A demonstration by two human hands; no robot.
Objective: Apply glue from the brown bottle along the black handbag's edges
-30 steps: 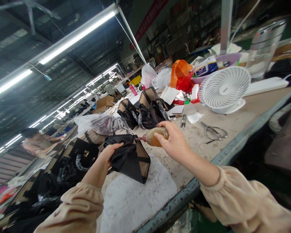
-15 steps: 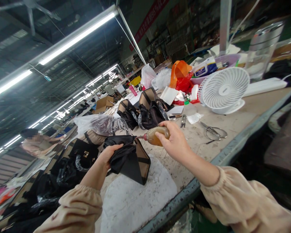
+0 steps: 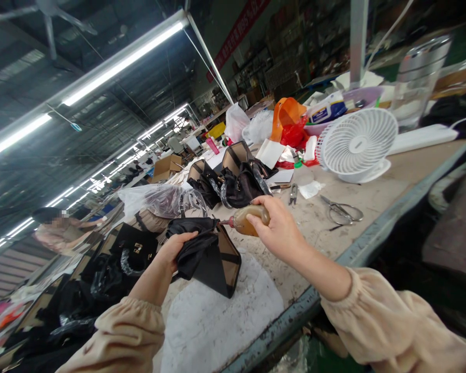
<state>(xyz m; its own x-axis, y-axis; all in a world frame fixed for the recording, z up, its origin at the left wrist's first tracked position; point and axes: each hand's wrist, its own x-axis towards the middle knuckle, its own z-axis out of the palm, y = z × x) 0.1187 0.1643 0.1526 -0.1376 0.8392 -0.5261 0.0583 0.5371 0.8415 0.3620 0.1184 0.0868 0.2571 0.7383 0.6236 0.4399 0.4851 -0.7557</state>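
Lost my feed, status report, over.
Left hand grips black fabric bag. Right hand squeezes amber glue bottle, nozzle at bag. Nothing between.

Matt black cloth bag [image 3: 207, 254], glossy translucent plastic bottle [image 3: 250, 219]; white plastic fan [image 3: 357, 142]

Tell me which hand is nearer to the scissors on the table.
Right. The right hand, holding the glue bottle, is just left of the scissors; the left hand, gripping the black bag, is farther left.

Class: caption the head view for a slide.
Left hand grips a black bag; right hand aims a glue bottle at it.
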